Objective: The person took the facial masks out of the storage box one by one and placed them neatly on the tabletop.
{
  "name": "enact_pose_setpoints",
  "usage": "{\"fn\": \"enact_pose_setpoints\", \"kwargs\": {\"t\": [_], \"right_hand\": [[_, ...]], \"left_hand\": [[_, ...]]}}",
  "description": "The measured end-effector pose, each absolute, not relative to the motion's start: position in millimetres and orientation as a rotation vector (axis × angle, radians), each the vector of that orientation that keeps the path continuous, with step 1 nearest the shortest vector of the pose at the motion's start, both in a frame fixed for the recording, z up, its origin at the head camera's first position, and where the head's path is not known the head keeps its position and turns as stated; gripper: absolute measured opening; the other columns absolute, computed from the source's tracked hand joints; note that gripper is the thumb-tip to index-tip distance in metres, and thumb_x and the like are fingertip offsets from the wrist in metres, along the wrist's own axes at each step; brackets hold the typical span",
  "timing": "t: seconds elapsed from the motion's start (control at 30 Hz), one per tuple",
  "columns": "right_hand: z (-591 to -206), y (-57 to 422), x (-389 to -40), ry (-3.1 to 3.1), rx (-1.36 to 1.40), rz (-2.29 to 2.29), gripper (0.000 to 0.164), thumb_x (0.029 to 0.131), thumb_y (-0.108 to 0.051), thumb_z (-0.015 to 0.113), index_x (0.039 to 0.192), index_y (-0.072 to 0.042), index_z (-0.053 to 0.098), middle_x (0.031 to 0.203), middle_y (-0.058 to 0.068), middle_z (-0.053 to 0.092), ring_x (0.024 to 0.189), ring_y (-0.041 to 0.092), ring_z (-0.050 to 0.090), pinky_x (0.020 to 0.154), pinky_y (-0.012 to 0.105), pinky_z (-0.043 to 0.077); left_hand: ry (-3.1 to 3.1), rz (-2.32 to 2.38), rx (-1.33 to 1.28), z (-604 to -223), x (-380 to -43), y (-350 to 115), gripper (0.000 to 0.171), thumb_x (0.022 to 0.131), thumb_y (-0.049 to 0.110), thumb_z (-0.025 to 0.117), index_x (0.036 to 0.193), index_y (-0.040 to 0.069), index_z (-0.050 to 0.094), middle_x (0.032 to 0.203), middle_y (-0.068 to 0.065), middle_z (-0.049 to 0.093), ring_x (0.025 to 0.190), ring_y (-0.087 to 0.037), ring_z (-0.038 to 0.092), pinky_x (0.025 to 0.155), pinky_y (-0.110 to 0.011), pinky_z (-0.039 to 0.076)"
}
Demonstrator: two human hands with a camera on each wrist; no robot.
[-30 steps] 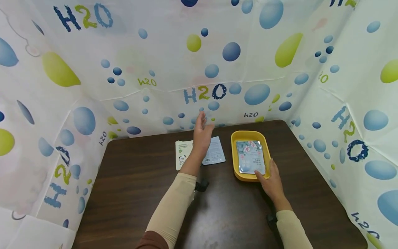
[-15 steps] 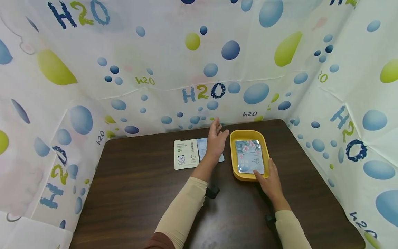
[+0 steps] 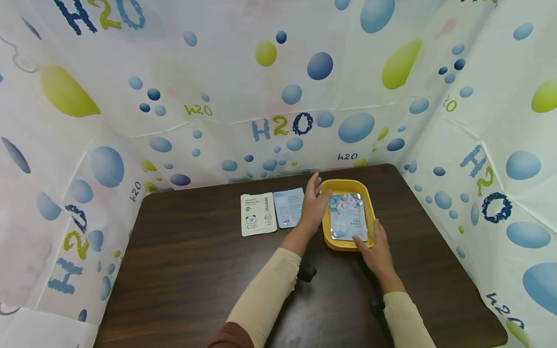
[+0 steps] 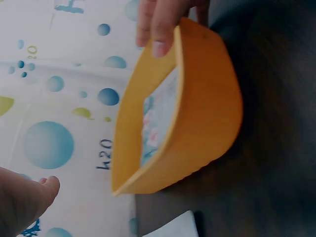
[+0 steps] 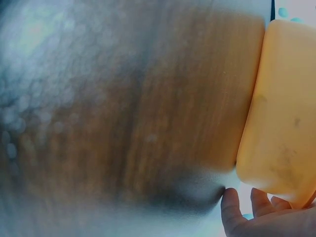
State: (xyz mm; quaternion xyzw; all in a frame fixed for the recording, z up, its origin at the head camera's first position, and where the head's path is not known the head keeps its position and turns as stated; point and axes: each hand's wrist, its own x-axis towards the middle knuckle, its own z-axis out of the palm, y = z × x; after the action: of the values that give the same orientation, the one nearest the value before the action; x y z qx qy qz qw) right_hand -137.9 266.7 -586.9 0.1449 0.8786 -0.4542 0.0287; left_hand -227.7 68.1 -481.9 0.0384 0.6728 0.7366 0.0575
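My right hand (image 3: 378,253) grips the near right corner of a yellow plastic tub (image 3: 340,183), its thumb over the rim; the same hand (image 4: 163,22) shows at the top of the left wrist view. Inside the tub lies a flat, shiny light-blue sachet (image 3: 348,217) with pink flowers, like a sheet-mask pack. Beside the tub's left rim is my left hand (image 3: 314,208), its fingers straight and holding nothing. From the left wrist, a gap shows between that hand (image 4: 24,202) and the tub wall (image 4: 210,108).
Left of the tub, a cream sachet (image 3: 258,214) with a bear print and a pale-blue sachet (image 3: 288,208) lie side by side on the dark wooden table (image 3: 187,270). A printed white curtain (image 3: 226,72) hangs behind the table and along both sides.
My left hand has moved right, from above the two sachets to the tub's left rim, uncovering them. My right hand and the tub have stayed put.
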Motion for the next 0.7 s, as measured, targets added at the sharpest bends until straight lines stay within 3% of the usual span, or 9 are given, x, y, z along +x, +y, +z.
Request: {"fn": "enact_pose_setpoints", "kwargs": {"t": [0.2,0.47,0.7], "right_hand": [[-588,267,-139,2.714,0.437,-1.398,0.105,0.097,-0.049,0.064,0.164,-0.014,-0.009,0.173,0.017,-0.004,0.158,0.042,0.009,0.127,0.059,0.012],[-587,267,-139,2.725,0.422,-1.392,0.105,0.097,-0.050,0.063,0.164,-0.012,-0.008,0.172,0.019,-0.001,0.158,0.042,0.010,0.127,0.059,0.012],[-590,269,-139,2.732,0.430,-1.399,0.104,0.097,-0.047,0.064,0.164,-0.011,-0.007,0.172,0.019,0.001,0.158,0.042,0.009,0.127,0.060,0.012]], "left_hand": [[2.019,2.199,0.088,-504,-230,80,0.067,0.101,0.020,0.059,0.161,0.026,0.029,0.166,-0.007,0.034,0.151,-0.027,0.036,0.124,-0.049,0.032],[1.986,2.127,0.057,-527,-229,92,0.071,0.100,0.021,0.061,0.162,0.019,0.026,0.167,-0.011,0.031,0.153,-0.029,0.035,0.124,-0.049,0.030],[1.943,2.111,0.002,-542,-228,105,0.077,0.096,0.019,0.065,0.162,0.017,0.025,0.168,-0.016,0.028,0.156,-0.032,0.027,0.126,-0.051,0.027]]}}
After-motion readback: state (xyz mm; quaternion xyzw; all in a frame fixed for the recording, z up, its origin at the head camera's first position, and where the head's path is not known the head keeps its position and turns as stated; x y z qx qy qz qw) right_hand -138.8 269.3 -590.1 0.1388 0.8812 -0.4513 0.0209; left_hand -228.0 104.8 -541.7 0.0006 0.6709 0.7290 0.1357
